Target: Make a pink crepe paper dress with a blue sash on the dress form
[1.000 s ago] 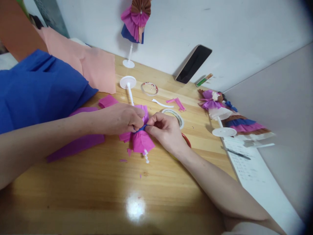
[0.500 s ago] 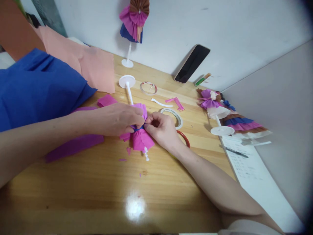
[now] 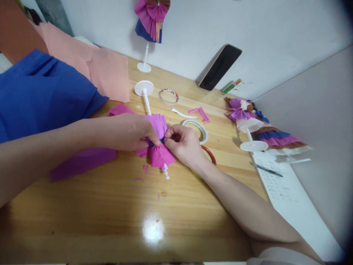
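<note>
A white stand (image 3: 146, 101) lies on its side on the wooden table, its round base away from me. Magenta crepe paper (image 3: 162, 155) is gathered around its rod, cinched at the middle by a narrow dark blue strip (image 3: 162, 140). My left hand (image 3: 135, 132) presses the gathered paper from the left, thumb and fingertips at the waist. From the right, my right hand (image 3: 182, 141) pinches the end of the blue strip. The knobbed white tip (image 3: 166, 173) of the rod sticks out at the near end.
Blue paper (image 3: 52, 95) and peach paper (image 3: 107, 73) cover the left. Tape rolls (image 3: 203, 133) lie beside my right hand. A phone (image 3: 220, 68) leans on the wall. Paper-dressed stands are at the back (image 3: 151, 22) and right (image 3: 253, 146), near a pen (image 3: 268, 170) on a sheet.
My left hand's fingers have shifted slightly, the thumb now pressing on the blue strip at the waist. My right hand stays pinched there. The whole view has moved a little.
</note>
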`<control>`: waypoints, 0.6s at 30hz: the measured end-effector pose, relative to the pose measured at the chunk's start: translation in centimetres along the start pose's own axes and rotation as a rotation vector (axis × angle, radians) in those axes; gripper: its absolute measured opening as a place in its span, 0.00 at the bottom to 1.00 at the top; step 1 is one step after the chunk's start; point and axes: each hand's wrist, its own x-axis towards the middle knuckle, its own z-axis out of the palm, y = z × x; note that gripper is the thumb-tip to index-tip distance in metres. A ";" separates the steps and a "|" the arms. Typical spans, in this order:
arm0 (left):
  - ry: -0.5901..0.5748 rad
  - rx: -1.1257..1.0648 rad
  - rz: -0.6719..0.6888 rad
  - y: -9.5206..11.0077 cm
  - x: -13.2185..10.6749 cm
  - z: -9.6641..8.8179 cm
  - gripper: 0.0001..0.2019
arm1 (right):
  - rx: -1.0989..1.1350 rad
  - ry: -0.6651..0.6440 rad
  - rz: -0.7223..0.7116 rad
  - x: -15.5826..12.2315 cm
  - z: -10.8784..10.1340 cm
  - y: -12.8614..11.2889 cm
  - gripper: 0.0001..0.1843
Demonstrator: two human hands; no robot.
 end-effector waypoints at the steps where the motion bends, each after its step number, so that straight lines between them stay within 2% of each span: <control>1: -0.054 -0.023 -0.035 0.0 0.0 -0.1 0.21 | -0.001 0.002 -0.003 0.0 0.0 0.0 0.04; 3: -0.176 -0.029 -0.081 0.1 -0.1 -0.3 0.25 | -0.004 0.007 -0.009 0.0 0.1 0.0 0.04; 7: -0.158 -0.004 -0.089 0.2 -0.4 -0.9 0.24 | -0.005 0.003 -0.005 0.1 0.1 0.2 0.04; 10: -0.202 0.053 -0.067 0.1 -0.4 -1.1 0.23 | 0.025 -0.024 0.015 0.3 -0.4 0.7 0.04; 13: -0.238 0.050 -0.046 0.0 -0.4 -1.2 0.23 | 0.076 0.064 0.028 0.2 -1.6 0.8 0.05; 16: -0.254 0.047 -0.046 0.0 -0.4 -1.2 0.24 | 0.065 0.149 -0.183 -0.2 -2.5 0.1 0.05; 18: -0.268 0.069 -0.058 0.0 -0.5 -1.2 0.25 | 0.014 0.062 -0.375 -0.4 -2.6 -0.4 0.08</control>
